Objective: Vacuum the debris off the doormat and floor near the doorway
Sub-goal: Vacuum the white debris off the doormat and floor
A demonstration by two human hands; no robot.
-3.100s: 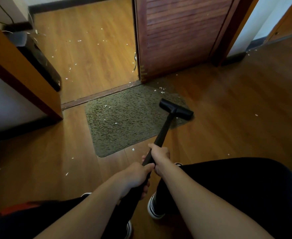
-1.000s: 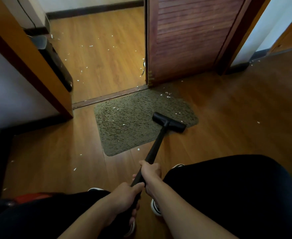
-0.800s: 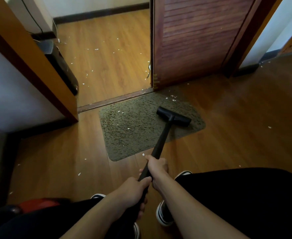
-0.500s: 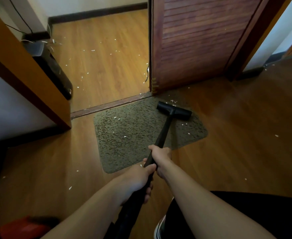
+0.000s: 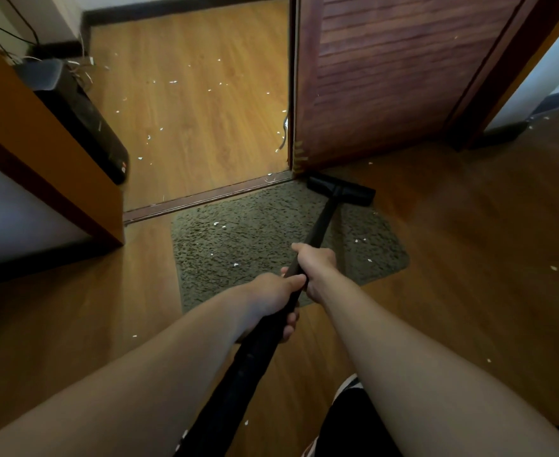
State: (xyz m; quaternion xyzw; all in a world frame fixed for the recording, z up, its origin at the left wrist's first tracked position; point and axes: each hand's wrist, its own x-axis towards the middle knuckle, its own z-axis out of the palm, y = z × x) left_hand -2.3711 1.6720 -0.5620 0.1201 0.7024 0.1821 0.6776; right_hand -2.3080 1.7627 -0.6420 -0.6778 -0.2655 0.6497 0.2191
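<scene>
The left hand (image 5: pixel 271 301) and right hand (image 5: pixel 316 265) were curled around the vacuum tube (image 5: pixel 320 225), the right one further forward, nozzle (image 5: pixel 340 192) well ahead of them at the far edge of the doormat (image 5: pixel 255 245), beside the door (image 5: pixel 387 77), white scraps (image 5: pixel 216 223) lay on the mat

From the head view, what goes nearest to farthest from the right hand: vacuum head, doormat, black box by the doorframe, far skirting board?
1. The doormat, just beneath the right hand.
2. The vacuum head, ahead at the mat's far edge, by the door corner.
3. The black box, off to the left, past the threshold.
4. The skirting board, at the top, across the far room.
</scene>
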